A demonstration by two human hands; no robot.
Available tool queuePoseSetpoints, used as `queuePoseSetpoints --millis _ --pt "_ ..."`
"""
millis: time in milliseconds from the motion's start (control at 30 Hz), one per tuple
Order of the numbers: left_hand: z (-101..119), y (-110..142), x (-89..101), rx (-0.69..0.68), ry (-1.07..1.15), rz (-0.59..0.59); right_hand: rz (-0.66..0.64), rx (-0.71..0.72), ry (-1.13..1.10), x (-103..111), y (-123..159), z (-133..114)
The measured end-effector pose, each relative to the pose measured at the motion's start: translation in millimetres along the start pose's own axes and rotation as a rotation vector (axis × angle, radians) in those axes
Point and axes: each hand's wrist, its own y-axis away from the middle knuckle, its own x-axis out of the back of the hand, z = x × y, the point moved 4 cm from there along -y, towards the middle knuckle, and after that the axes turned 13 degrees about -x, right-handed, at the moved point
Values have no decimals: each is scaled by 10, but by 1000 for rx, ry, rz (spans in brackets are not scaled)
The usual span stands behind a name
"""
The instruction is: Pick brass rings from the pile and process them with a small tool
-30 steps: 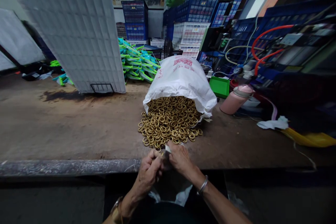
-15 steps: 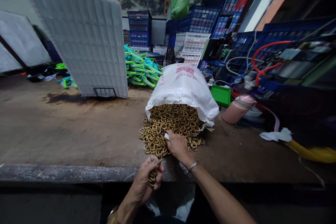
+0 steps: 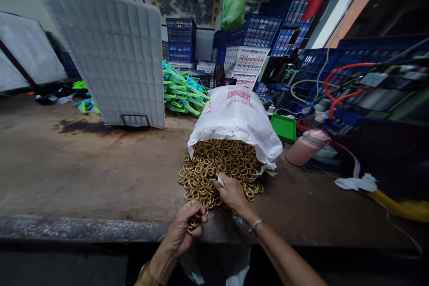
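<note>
Brass-coloured rings [image 3: 225, 154] spill from the mouth of a white woven sack [image 3: 231, 107] that lies on its side on the table. At the table's front edge, my left hand [image 3: 187, 223] is closed around several of these rings. My right hand [image 3: 233, 193] reaches to the front of the pile, fingers closed on a small tool with a white part [image 3: 220, 181]. Its dark tip points into the rings, and its kind cannot be made out. A bracelet circles the right wrist.
Left of the sack stands a tall white padded panel [image 3: 110, 62], with green and blue plastic pieces [image 3: 184, 91] behind it. On the right are a green tray [image 3: 283, 128], a pink bottle [image 3: 306, 146] and red hoses [image 3: 345, 68]. Stacked crates [image 3: 246, 60] fill the back.
The view has tilted up slightly, so everything sits a little lower. My right hand stays at the pile with the tool. My left hand keeps its rings, and its fingers have shifted slightly.
</note>
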Motion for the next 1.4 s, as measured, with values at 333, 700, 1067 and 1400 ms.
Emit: queuePoseSetpoints --millis 333,700,1067,1400 --pt "41 -285 -108 -250 -541 122 -88 0 -498 20 43 113" --pt "0 -449 -143 -362 -627 69 -268 -51 -696 62 146 -53" --pt "-13 -336 -192 -178 -582 19 -249 -143 -675 -20 121 -53" --pt "18 -242 -240 -113 -377 28 -178 -12 -575 40 182 -127"
